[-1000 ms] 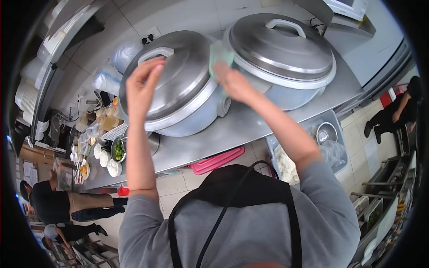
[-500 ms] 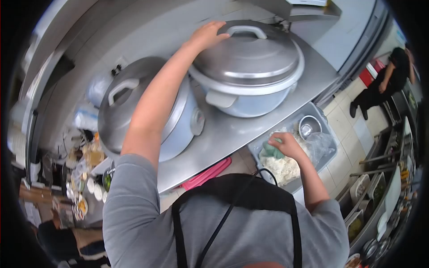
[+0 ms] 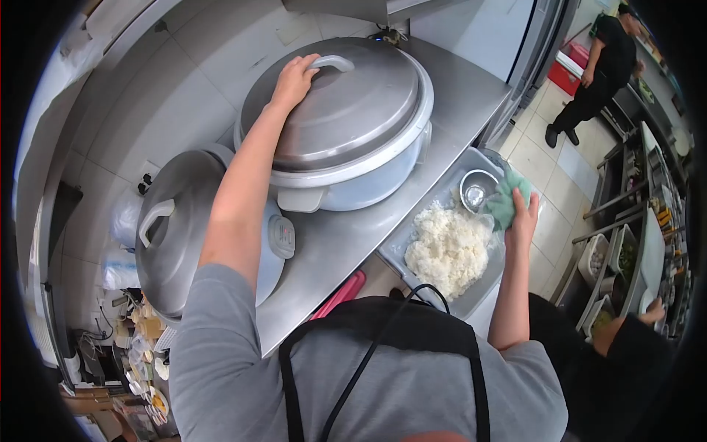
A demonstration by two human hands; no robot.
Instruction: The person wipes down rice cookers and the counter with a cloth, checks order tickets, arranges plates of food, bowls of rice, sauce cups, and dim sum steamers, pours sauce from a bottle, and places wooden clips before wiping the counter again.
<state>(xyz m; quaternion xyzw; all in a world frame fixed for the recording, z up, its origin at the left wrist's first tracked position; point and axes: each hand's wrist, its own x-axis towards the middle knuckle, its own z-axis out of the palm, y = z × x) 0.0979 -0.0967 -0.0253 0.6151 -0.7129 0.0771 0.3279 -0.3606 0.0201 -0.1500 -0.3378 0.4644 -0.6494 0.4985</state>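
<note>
My left hand (image 3: 294, 82) is closed on the near end of the pale handle (image 3: 335, 63) on a domed metal lid (image 3: 346, 110). That lid sits on a large white rice cooker (image 3: 368, 190). My right hand (image 3: 521, 219) grips a crumpled green cloth (image 3: 505, 197) at the right side of a grey plastic tub (image 3: 400, 259). In the tub lie a heap of cooked white rice (image 3: 448, 250) and a round metal bowl (image 3: 477, 190). Clear plastic shows around the cloth and the rice.
Both cookers stand on a steel counter (image 3: 353, 243); the second one (image 3: 177, 228) also has its lid on. Below the counter is something pink (image 3: 340, 295). One person in black (image 3: 607, 66) stands at the back right; another person's black sleeve (image 3: 641, 353) is close on my right.
My right hand has moved the green cloth from over the rice to the tub's right side, leaving more rice exposed. My left fingers have closed around the lid handle. My view has shifted.
</note>
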